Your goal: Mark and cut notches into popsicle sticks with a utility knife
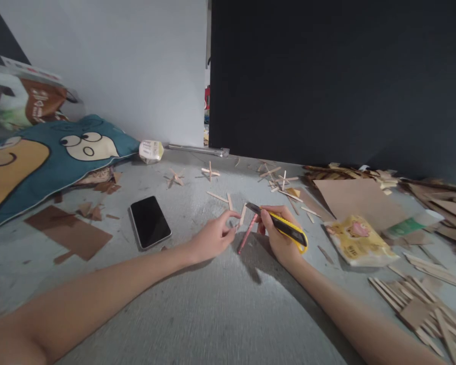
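Observation:
My right hand (pixel 280 235) is closed around a yellow and black utility knife (pixel 289 229), its front end pointing left. A thin red patterned stick (pixel 247 234), perhaps a pen, slants down from under the same hand; whether the fingers grip it too I cannot tell. My left hand (pixel 215 235) is to the left with thumb and index finger curved and apart, close to the red stick's left side. A short pale wooden stick (pixel 243 214) stands between the two hands, just beyond the left fingertips. More loose wooden sticks (pixel 218 196) lie slightly farther away.
A phone (pixel 150 222) lies left of my left hand. Small crossed-stick pieces (pixel 210 172) stand farther back. To the right are a yellow packet (pixel 359 241), brown cardboard (pixel 355 200) and a pile of wooden strips (pixel 421 309). A blue cartoon cushion (pixel 72 170) rests at the left.

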`<state>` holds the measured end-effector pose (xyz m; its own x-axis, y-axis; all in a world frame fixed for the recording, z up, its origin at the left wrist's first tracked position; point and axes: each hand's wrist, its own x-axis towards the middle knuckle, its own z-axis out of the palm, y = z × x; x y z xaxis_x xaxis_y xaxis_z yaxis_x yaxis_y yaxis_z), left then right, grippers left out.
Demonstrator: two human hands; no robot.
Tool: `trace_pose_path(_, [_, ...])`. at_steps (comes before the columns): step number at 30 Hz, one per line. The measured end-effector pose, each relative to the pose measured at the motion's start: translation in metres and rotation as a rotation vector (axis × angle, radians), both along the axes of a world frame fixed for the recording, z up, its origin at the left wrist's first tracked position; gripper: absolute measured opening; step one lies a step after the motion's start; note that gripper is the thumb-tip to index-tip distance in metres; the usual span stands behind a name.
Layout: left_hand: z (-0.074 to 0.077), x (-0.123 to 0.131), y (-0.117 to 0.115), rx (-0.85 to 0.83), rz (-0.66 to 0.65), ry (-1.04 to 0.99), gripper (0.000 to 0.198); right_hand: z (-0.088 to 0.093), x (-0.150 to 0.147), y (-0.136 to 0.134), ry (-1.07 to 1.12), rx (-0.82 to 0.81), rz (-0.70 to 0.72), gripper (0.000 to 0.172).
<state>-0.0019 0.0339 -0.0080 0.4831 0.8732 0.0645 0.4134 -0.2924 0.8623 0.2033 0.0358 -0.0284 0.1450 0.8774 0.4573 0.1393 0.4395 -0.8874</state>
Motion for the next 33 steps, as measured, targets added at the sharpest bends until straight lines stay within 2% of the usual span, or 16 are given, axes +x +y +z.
trace_pose_path(5, [0.001,0.001,-0.002,0.110,-0.063,0.177,0.030,0.001,0.000,0.000,-0.005,-0.008,-0.007,0.028])
trace_pose_path(9, [0.001,0.003,-0.003,0.254,-0.051,0.292,0.029,-0.001,0.001,0.000,-0.003,-0.006,0.008,0.026])
trace_pose_path(12, [-0.001,0.004,-0.004,0.338,-0.038,0.288,0.030,-0.001,0.001,0.000,0.011,-0.012,0.015,0.027])
trace_pose_path(16, [-0.005,0.002,0.000,0.387,0.079,0.185,0.028,0.002,0.000,-0.001,0.053,-0.060,0.031,0.030])
trace_pose_path(18, [-0.007,0.001,0.005,0.407,0.101,0.125,0.034,0.004,0.001,0.000,0.069,-0.088,0.035,0.032])
trace_pose_path(21, [-0.008,-0.002,0.013,0.403,0.024,0.120,0.039,0.005,0.001,0.002,0.117,-0.110,0.022,0.038])
trace_pose_path(25, [-0.005,-0.005,0.016,0.366,-0.134,0.246,0.035,0.007,0.002,0.006,0.196,-0.108,-0.010,0.043])
trace_pose_path(33, [0.003,-0.006,0.014,0.358,-0.209,0.316,0.040,0.006,0.003,0.009,0.227,-0.117,-0.014,0.041])
